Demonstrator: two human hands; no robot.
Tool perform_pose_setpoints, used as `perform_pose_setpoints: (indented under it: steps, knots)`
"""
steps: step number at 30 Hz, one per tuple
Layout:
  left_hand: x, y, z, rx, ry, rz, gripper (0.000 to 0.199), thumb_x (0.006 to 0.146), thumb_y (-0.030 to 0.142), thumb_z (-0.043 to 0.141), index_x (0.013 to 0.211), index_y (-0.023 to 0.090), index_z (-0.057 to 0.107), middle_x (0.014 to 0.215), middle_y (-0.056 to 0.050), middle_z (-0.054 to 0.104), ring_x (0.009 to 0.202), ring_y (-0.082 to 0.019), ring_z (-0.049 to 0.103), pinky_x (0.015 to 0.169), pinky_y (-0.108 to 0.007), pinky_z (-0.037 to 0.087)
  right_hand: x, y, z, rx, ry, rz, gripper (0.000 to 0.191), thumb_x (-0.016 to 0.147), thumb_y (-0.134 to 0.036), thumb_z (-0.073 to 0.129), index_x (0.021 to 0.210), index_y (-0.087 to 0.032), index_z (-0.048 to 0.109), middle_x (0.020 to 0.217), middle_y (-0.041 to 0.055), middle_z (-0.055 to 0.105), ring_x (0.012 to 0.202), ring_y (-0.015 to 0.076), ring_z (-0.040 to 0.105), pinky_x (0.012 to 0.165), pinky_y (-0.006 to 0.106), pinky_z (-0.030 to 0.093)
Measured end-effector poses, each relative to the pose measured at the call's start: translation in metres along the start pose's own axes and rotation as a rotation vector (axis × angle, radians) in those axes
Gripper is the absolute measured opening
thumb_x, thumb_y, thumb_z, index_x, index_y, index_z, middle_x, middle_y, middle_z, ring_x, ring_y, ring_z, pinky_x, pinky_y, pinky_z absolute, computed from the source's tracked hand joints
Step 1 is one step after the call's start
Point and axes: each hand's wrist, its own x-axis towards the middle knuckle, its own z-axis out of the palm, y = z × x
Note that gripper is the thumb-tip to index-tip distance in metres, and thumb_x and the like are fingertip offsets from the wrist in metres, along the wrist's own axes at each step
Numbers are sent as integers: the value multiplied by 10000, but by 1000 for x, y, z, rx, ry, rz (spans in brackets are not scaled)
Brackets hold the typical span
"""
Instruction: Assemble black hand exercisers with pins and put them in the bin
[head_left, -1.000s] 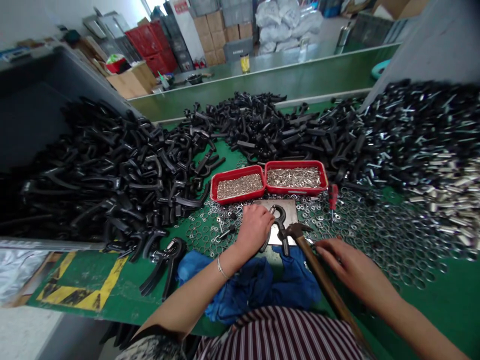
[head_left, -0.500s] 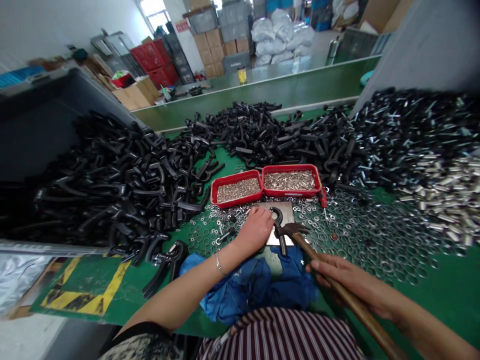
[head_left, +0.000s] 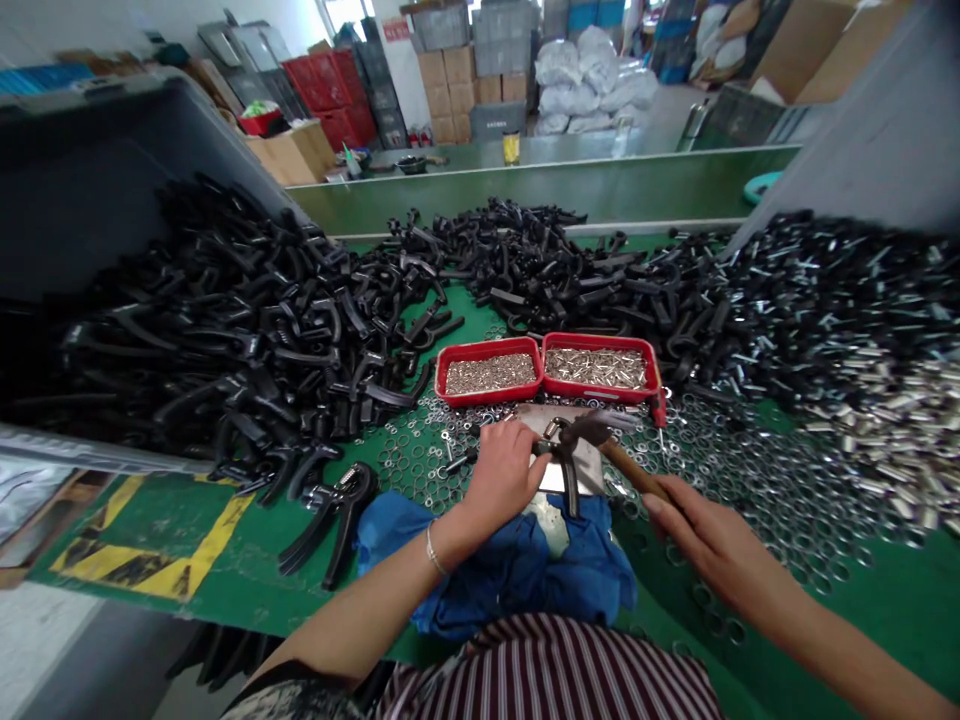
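My left hand (head_left: 504,468) is closed on a black handle part (head_left: 571,480), which lies over a metal plate (head_left: 589,462). In my right hand (head_left: 697,520) is the wooden shaft of a hammer (head_left: 634,468); the hammer's dark head is over the upper end of the black part. Whether head and part touch cannot be made out. Below the plate lies a crumpled blue cloth (head_left: 487,570). Just beyond the plate stand two red trays, the left one (head_left: 489,400) with tiny metal pieces and the right one (head_left: 600,396) with small pins.
Black handle parts (head_left: 300,330) are heaped at the left and back. Bolts (head_left: 847,290) and silver sleeves (head_left: 892,420) are piled at the right, with metal rings (head_left: 750,500) spread before them. An assembled hand grip (head_left: 341,510) lies left of the cloth. A red-handled tool (head_left: 659,408) is beside the right tray.
The black part's curved upper end is now largely hidden by the hammer head. My right hand and the hammer have moved up and right. The camera view has tilted and shifted.
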Motion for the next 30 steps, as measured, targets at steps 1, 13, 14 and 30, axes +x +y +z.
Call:
perform_pose_setpoints:
  steps: [1, 13, 14, 30]
  knots:
    - [-5, 3, -4, 67, -22, -12, 356, 927, 464, 562, 1058, 137, 608, 1029, -129, 642, 1014, -296, 549, 887, -455, 380, 1, -4, 0, -29, 44, -6, 345, 997, -511, 349, 1132, -254, 535, 776, 27, 667, 678, 218, 640, 620, 305, 465]
    - [-8, 13, 7, 218, -276, 68, 143, 925, 187, 497, 893, 120, 619, 820, -126, 691, 825, -279, 624, 860, -451, 391, 23, -2, 7, -235, 16, -8, 317, 990, -519, 343, 943, -250, 505, 712, 19, 635, 629, 222, 628, 577, 296, 420]
    - [-8, 13, 6, 217, -280, 68, 142, 924, 183, 497, 888, 120, 619, 818, -126, 691, 825, -282, 625, 859, -450, 392, 25, -1, 6, -245, -28, -7, 322, 986, -526, 353, 902, -251, 499, 692, 17, 626, 612, 221, 621, 567, 295, 415]
    - [-8, 13, 5, 211, -288, 67, 133, 924, 180, 490, 912, 127, 612, 831, -113, 680, 835, -269, 610, 842, -438, 402, 71, 10, -7, -125, 1, -17, 378, 943, -575, 405, 781, -246, 495, 597, 3, 570, 548, 203, 569, 539, 312, 430]
